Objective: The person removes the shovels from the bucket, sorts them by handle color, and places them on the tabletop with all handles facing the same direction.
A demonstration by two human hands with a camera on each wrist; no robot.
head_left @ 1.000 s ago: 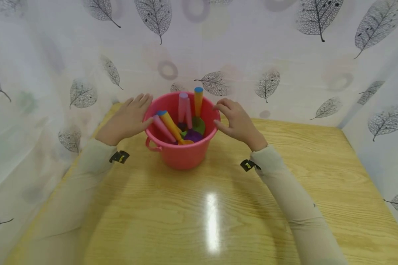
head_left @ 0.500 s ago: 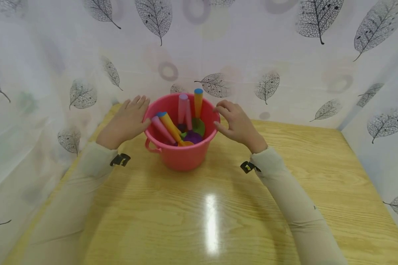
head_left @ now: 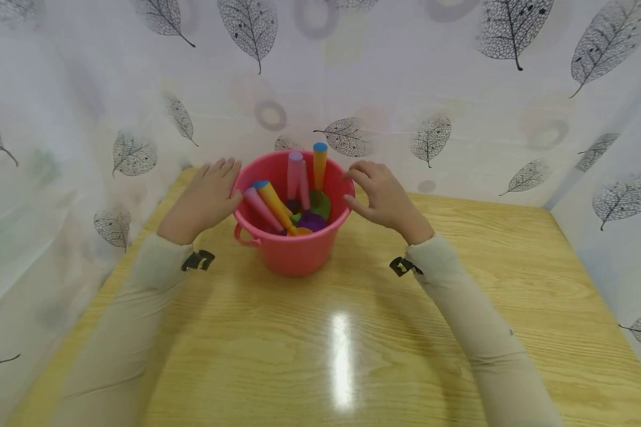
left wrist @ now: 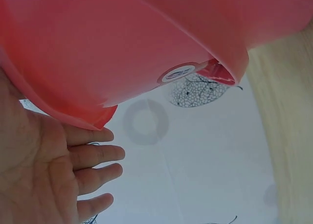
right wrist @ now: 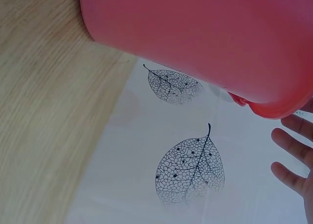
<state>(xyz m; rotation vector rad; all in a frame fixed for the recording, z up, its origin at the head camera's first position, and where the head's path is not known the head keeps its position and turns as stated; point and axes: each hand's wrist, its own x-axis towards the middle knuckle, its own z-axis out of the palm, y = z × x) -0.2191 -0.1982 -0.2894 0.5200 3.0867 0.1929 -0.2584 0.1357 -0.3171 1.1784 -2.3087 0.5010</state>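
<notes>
A pink plastic bucket (head_left: 296, 255) stands upright on the table, with a loop handle on its left side. Inside it lean several toy pieces with thick handles: yellow ones with blue ends (head_left: 319, 166), pink ones (head_left: 295, 175), and rounded purple (head_left: 311, 221) and green (head_left: 320, 203) parts lower down. My left hand (head_left: 200, 198) lies against the left rim, its fingers fairly straight; in the left wrist view the palm and fingers (left wrist: 95, 158) show beside the rim. On the opposite side, my right hand (head_left: 387, 196) touches the right rim with loosely bent fingers, partly visible in the right wrist view.
The bucket rests on a glossy wood-grain table (head_left: 278, 344) that carries a bright light reflection. A white curtain (head_left: 406, 71) printed with leaves hangs behind and along both sides. Black bands (head_left: 199, 260) sit at both wrists.
Almost nothing differs. My left forearm has shifted slightly to the right, while both hands stay at the bucket's rim and the bucket keeps its place.
</notes>
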